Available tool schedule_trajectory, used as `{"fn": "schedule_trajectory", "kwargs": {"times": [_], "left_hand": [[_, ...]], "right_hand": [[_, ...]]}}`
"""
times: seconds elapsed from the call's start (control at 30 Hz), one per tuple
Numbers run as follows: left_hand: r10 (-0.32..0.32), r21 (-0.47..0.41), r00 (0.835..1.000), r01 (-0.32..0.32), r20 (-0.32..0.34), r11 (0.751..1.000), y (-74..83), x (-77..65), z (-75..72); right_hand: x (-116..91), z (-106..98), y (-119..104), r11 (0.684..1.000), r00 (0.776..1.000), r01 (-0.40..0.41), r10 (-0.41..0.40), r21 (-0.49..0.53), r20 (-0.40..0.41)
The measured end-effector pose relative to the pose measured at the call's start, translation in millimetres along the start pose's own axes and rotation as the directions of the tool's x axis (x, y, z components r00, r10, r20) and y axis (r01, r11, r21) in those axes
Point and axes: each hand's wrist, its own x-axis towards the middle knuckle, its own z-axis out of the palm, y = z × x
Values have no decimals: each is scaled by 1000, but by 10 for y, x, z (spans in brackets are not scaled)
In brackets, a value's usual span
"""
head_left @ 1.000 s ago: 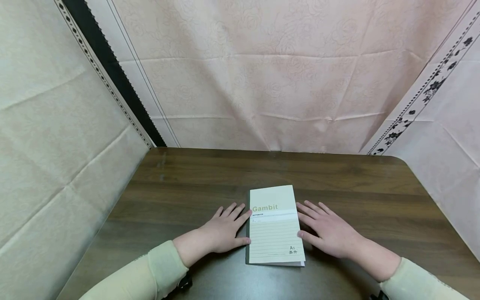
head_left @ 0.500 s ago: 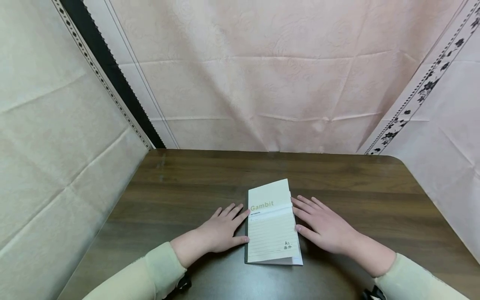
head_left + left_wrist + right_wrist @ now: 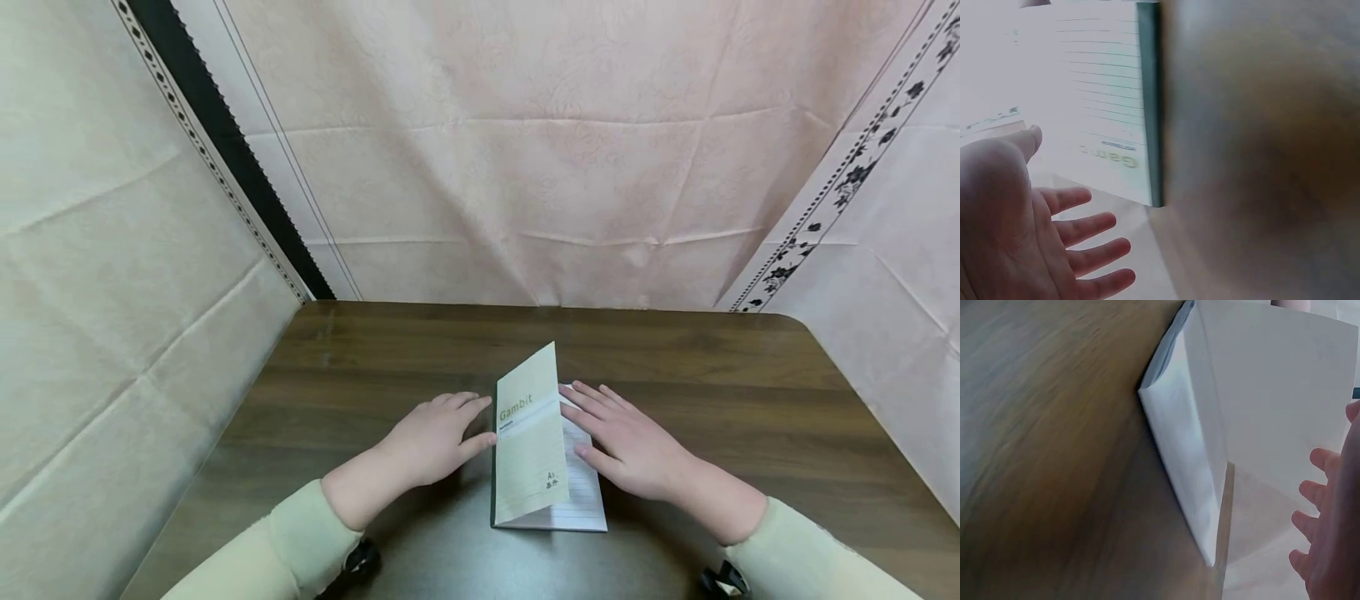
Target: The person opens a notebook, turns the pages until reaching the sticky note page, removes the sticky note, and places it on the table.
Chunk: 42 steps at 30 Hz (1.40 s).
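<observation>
In the head view a pale-green notebook (image 3: 528, 450) with "Gambit" on its cover lies on the table. Its cover stands tilted up, turned leftward, baring a lined page (image 3: 581, 487). My right hand (image 3: 633, 450) reaches over this page with straight fingers behind the raised edge; whether they touch it cannot be told. By the dark spine my left hand (image 3: 423, 442) hovers, fingers loosely extended, thumb close to the edge. The left wrist view shows the cover (image 3: 1104, 94) and dark spine beyond my spread fingers. From the right wrist, the cover's blank inner side (image 3: 1279, 381) rises above the page block.
A dark brown wooden table (image 3: 375, 350) bears the notebook. Pale cloth (image 3: 525, 167) hangs behind it and at both sides, with a black strip (image 3: 240, 158) at the back left.
The notebook's cover has swung up and leftward from nearly flat, exposing the page. My right hand has moved left with it; my left hand has drawn slightly back and up.
</observation>
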Motion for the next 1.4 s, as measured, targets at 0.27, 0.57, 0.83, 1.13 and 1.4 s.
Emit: {"fn": "schedule_trajectory", "kwargs": {"times": [0.27,0.57,0.83,1.13,1.4], "left_hand": [[-28,-4,996,28,-85,1000,105,19,-237],[-50,-1,983,51,-176,999,219,19,-441],[-33,101,970,59,-241,993,332,41,-567],[23,209,959,39,-283,977,421,36,-642],[54,306,955,40,-292,951,452,28,-643]], "right_hand": [[171,-24,-115,999,999,42,-42,-6,12],[360,-6,-277,999,999,45,-45,26,-1],[466,77,-373,998,998,58,-58,21,-7],[484,125,-409,999,999,52,-52,10,7],[372,182,-352,1000,998,6,-7,19,57]]}}
